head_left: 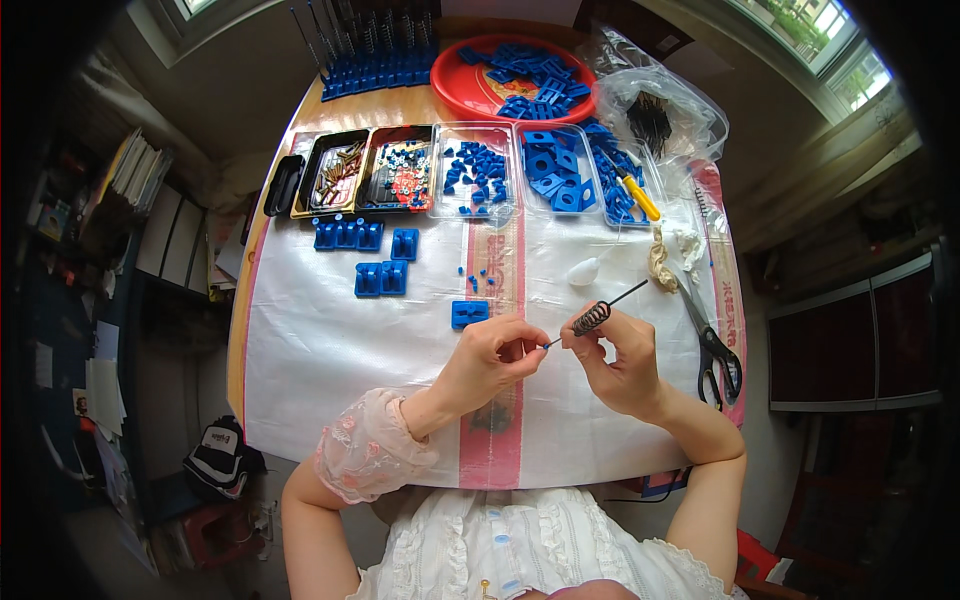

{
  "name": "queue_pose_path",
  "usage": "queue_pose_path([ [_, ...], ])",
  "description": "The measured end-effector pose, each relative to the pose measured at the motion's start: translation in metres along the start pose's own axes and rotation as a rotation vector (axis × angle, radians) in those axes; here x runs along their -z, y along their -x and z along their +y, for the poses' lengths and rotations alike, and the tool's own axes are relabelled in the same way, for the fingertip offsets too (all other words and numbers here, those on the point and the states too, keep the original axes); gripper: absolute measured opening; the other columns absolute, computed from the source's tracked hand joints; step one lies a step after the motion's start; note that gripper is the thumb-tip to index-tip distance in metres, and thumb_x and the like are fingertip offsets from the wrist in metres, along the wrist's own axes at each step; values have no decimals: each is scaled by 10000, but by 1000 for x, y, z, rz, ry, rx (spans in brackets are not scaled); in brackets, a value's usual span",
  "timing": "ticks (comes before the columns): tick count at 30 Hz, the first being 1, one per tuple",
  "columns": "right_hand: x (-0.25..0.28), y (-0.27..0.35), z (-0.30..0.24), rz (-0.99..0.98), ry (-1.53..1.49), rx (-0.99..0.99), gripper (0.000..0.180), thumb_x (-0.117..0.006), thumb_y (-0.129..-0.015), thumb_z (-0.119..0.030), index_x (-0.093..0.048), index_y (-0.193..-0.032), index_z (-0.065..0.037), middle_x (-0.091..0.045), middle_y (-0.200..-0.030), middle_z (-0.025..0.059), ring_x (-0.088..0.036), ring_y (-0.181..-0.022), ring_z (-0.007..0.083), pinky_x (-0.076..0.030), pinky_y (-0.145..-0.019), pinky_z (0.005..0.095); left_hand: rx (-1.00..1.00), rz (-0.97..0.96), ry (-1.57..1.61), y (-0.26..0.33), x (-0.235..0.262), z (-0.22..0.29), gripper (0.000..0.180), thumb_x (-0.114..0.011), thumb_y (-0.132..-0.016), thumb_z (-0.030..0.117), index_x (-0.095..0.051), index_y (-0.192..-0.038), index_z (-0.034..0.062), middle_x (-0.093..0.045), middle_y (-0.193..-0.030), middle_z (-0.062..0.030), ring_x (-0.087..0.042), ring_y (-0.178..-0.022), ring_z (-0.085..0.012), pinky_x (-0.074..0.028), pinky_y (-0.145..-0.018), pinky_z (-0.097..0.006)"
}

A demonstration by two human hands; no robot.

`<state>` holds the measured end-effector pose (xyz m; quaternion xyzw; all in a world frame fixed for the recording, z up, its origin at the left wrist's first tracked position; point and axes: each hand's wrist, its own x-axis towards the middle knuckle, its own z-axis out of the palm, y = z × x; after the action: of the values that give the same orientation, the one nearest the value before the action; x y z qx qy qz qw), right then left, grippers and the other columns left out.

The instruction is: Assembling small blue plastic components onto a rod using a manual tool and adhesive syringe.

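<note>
Both forearms reach in over the white sheet point(350, 360), hands nearly meeting, fingers curled. Left hand point(497, 350): thumb and forefinger pinched on a small blue piece point(546, 346) at the near end of a thin dark rod point(630, 292). Right hand point(625, 362): thumb and forefinger closed on the rod farther up. Rod straight, slanting up to the right; dark open-coil spring point(591, 318) around it, against the right forefinger. Rod's far end projects beyond the right hand.
</note>
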<state>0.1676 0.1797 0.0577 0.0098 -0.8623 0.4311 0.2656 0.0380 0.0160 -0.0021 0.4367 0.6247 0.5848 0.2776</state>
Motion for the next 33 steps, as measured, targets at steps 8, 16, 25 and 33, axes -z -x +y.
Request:
queue_pose_path([
  [8,-7,1,7,45,6,17,141,-749,-876,71,-650,-939,-5,-592,-723,58,-559,-547,149,-412,-490,302,-26,-11,-66,1,-2,-7,147,-740,-934,1,-745,-1080,15,-605,-882,-3,-539,-682,-59,-440,-598,-239],
  [16,-20,9,29,74,-2,38,152,-733,-857,95,-624,-906,1,-574,-711,69,-554,-536,182,-413,-488,325,-62,-10,-171,0,-4,-13,147,-746,-929,14,-726,-1074,5,-594,-866,-34,-564,-673,-113,-467,-605,-276],
  [25,-25,11,38,71,-10,43,116,-702,-889,90,-651,-891,-15,-630,-736,49,-520,-550,122,-390,-486,280,-117,-6,-319,-3,-6,-23,196,-763,-873,8,-746,-1065,40,-611,-845,-61,-617,-702,-182,-513,-648,-319],
  [33,-27,16,49,53,9,31,131,-713,-871,90,-637,-886,-15,-607,-727,66,-538,-545,164,-401,-491,304,-59,19,-354,-7,-8,-25,163,-773,-855,20,-757,-1017,35,-624,-831,-66,-639,-704,-187,-528,-658,-318],
])
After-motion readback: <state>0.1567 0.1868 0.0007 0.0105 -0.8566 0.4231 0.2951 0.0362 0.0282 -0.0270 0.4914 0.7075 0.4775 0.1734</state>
